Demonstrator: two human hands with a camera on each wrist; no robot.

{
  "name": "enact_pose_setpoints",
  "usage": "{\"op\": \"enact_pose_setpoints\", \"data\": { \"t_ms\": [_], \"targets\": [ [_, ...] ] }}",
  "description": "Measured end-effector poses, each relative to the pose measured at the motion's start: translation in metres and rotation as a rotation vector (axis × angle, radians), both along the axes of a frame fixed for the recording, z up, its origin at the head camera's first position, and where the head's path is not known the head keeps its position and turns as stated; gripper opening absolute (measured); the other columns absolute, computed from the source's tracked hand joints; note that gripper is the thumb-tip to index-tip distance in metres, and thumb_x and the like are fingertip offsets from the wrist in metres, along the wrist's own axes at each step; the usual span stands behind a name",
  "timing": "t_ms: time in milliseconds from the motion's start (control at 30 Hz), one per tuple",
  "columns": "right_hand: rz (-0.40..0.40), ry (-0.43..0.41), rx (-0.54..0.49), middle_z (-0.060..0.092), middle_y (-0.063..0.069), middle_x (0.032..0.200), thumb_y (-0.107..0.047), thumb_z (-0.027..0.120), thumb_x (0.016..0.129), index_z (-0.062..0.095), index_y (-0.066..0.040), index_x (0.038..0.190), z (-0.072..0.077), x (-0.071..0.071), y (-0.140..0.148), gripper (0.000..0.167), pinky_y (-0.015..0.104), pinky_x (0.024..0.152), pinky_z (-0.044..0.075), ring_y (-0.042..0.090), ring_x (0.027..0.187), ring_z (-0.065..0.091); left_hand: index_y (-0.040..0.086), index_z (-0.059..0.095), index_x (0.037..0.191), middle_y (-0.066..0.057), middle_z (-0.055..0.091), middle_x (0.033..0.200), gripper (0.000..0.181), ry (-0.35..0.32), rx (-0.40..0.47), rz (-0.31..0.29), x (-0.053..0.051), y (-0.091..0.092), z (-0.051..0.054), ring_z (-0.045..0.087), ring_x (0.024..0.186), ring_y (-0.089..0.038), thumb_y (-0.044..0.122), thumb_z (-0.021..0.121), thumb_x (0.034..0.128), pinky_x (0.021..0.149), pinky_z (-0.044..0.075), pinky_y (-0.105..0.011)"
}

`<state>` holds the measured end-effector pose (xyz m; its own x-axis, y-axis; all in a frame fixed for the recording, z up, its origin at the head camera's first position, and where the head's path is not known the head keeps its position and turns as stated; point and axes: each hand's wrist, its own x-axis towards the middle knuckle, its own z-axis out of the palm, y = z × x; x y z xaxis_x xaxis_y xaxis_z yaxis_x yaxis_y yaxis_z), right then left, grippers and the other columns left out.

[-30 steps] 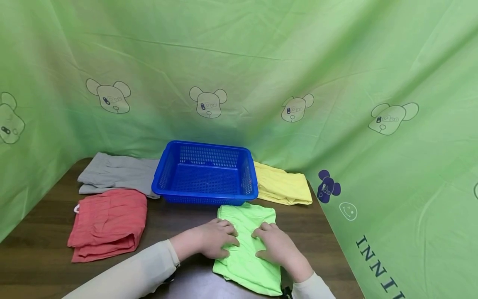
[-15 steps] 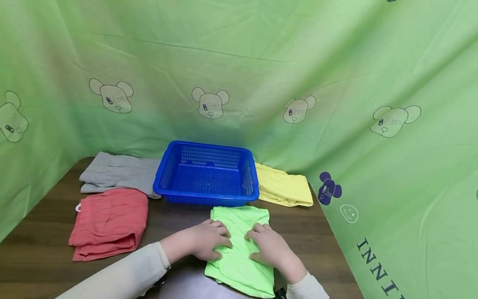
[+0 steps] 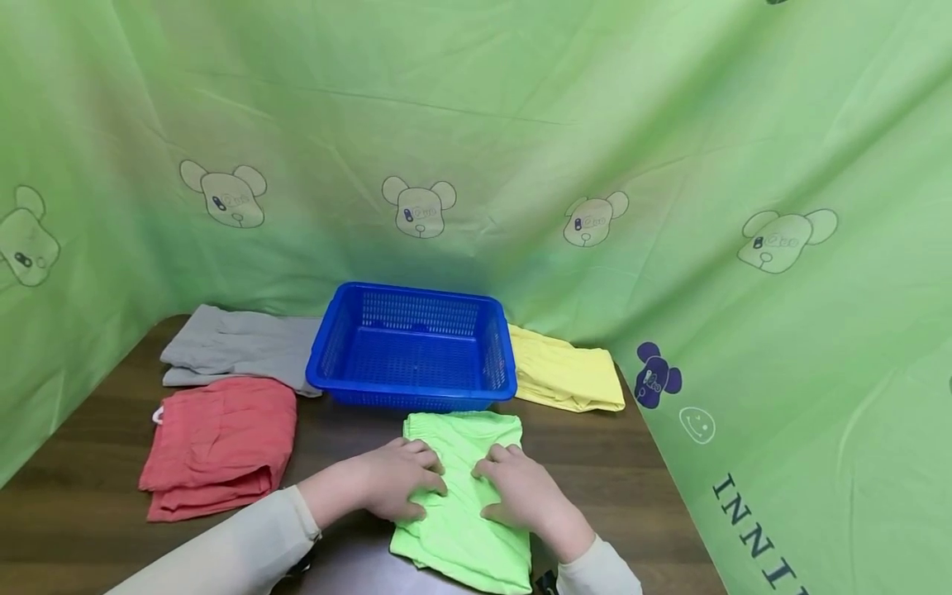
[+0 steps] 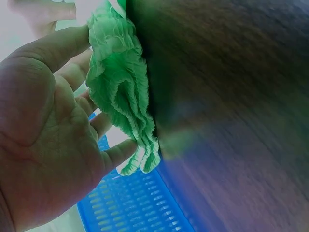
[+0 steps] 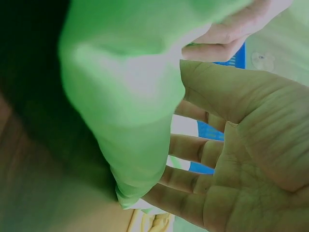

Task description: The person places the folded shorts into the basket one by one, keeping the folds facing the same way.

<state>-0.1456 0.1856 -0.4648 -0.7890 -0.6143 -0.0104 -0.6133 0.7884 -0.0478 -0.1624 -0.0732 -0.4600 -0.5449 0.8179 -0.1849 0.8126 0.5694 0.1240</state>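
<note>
A folded bright green garment [image 3: 464,504] lies flat on the table in front of the basket. Its gathered elastic edge, perhaps a waistband, shows in the left wrist view [image 4: 118,82]. My left hand [image 3: 397,481] rests on its left side, fingers spread over the top. On the right side my right hand [image 3: 524,494] lies the same way, and the two hands face each other. Both wrist views show the fingertips touching the upper layer, with the palms off the cloth. In the right wrist view the green cloth [image 5: 125,106] is blurred.
Behind the garment stands a blue perforated basket [image 3: 412,386]. To its left lie a folded grey garment [image 3: 241,343] and a folded red garment [image 3: 223,438] with a white loop. A folded yellow garment [image 3: 568,372] lies right of it. Green printed curtains [image 3: 476,107] border the wooden table [image 3: 617,496].
Both hands have slid to the left across the table, and the green garment has moved with them. The basket and the other garments stay in place.
</note>
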Motion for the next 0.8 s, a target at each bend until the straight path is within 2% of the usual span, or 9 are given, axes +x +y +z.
{"op": "enact_pose_setpoints", "data": {
  "t_ms": [133, 333, 800],
  "targets": [
    [0.001, -0.01, 0.008, 0.057, -0.006, 0.104, -0.037, 0.09, 0.074, 0.072, -0.021, 0.116, -0.001, 0.001, -0.006, 0.049, 0.029, 0.074, 0.052, 0.016, 0.093, 0.05, 0.042, 0.063, 0.132, 0.013, 0.056, 0.138, 0.038, -0.013, 0.01, 0.007, 0.003, -0.005, -0.001, 0.046, 0.132, -0.014, 0.047, 0.069, 0.0947, 0.111, 0.041, -0.047],
    [-0.004, -0.027, 0.021, 0.058, -0.005, 0.106, -0.037, 0.09, 0.075, 0.072, -0.022, 0.12, 0.001, 0.0, -0.015, 0.05, 0.028, 0.073, 0.051, 0.014, 0.092, 0.049, 0.042, 0.064, 0.13, 0.014, 0.056, 0.137, 0.037, -0.039, 0.012, 0.027, 0.003, -0.013, 0.005, 0.046, 0.132, -0.014, 0.045, 0.071, 0.0939, 0.111, 0.04, -0.049],
    [0.003, -0.016, 0.044, 0.058, -0.005, 0.105, -0.04, 0.089, 0.076, 0.072, -0.022, 0.12, 0.004, 0.0, -0.033, 0.051, 0.026, 0.069, 0.05, 0.014, 0.091, 0.048, 0.039, 0.067, 0.129, 0.011, 0.058, 0.135, 0.037, -0.053, 0.052, 0.06, 0.005, -0.03, 0.003, 0.047, 0.132, -0.016, 0.043, 0.073, 0.0919, 0.111, 0.04, -0.05]
  ]
}}
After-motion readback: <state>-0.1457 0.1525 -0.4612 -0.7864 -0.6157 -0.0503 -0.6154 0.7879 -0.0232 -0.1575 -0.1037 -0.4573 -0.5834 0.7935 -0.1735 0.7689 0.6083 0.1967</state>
